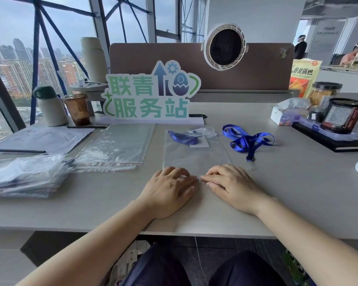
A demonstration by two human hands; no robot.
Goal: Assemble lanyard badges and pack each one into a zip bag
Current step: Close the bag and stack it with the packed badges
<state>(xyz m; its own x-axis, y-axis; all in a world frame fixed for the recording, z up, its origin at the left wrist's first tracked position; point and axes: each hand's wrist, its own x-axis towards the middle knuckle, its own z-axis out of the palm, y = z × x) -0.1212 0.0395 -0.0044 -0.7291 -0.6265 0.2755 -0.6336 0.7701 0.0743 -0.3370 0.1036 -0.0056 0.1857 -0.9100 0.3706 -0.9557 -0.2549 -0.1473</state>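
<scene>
flat on the desk (277,193), straight in front of the sign (149,96): a zip bag (194,157), with a blue lanyard (183,138) and a clear badge holder (203,141) inside, both at the end toward the sign. at the bag's end away from the sign, left hand (167,190) and right hand (234,186) side by side, fingertips almost meeting at the middle of that edge. fingers of both bent and kept close together, thumb and forefinger of each pinching the bag's edge; cannot tell how far the strip is sealed. right of the sign and nearer, a loose lanyard (248,141) in a tangle, just beside the bag, not touching. left of the bag, in front of the sign, a stack of empty bags (114,147); further left, a pile of packed bags (23,176).
</scene>
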